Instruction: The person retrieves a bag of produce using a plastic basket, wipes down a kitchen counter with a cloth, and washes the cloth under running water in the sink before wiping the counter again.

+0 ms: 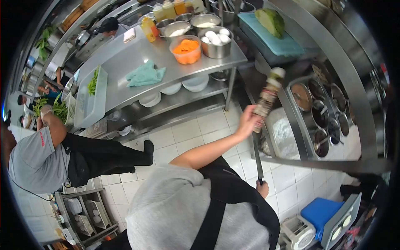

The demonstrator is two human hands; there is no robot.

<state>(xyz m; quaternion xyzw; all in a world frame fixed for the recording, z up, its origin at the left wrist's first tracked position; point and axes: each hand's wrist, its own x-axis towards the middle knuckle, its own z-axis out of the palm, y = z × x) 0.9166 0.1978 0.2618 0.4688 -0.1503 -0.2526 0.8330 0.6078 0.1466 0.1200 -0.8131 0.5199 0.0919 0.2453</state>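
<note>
My left hand [248,121] is wrapped round the lower end of a slim cylindrical container [268,96] with a brown and cream patterned label and a pale top. It is raised and tilted, and its contents cannot be made out. Lower down, my right hand [262,189] is closed on the black handle of a long knife [258,160], whose narrow blade points away from me. A clear tub of white stuff [283,131] stands just beyond the blade. Several round sauce pots [320,114] sit in a metal rack to the right of the container.
A steel table [116,62] holds a tub of orange pieces [185,50], a pot of eggs [216,43] and a green cloth [146,75]. A cabbage [270,23] lies on a teal board [271,39]. A co-worker [41,154] stands at left by leafy greens.
</note>
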